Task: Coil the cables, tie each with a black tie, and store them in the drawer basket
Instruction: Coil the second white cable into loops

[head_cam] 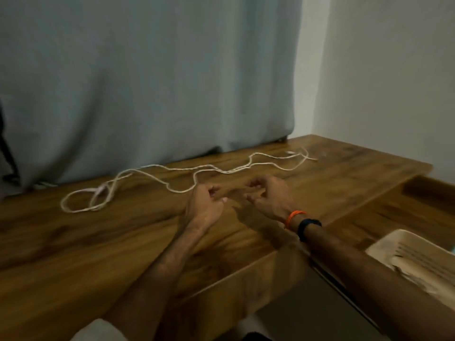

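A long white cable (pixel 227 172) lies uncoiled in loose waves along the back of the wooden table (pixel 98 242), with a few loops at its left end (pixel 98 193). My left hand (pixel 204 205) hovers just in front of a bend in the cable, fingers loosely curled and apart, with nothing visible in it. My right hand (pixel 268 195) is beside it, palm turned inward, fingers spread and empty; an orange band and a dark band circle that wrist. The pale basket (pixel 379 242) sits at the lower right. No black tie is visible.
A grey-blue curtain (pixel 147 82) hangs behind the table and touches its back edge. A white wall stands at the right. Right of the tabletop is a lower wooden recess (pixel 394 212) that holds the basket.
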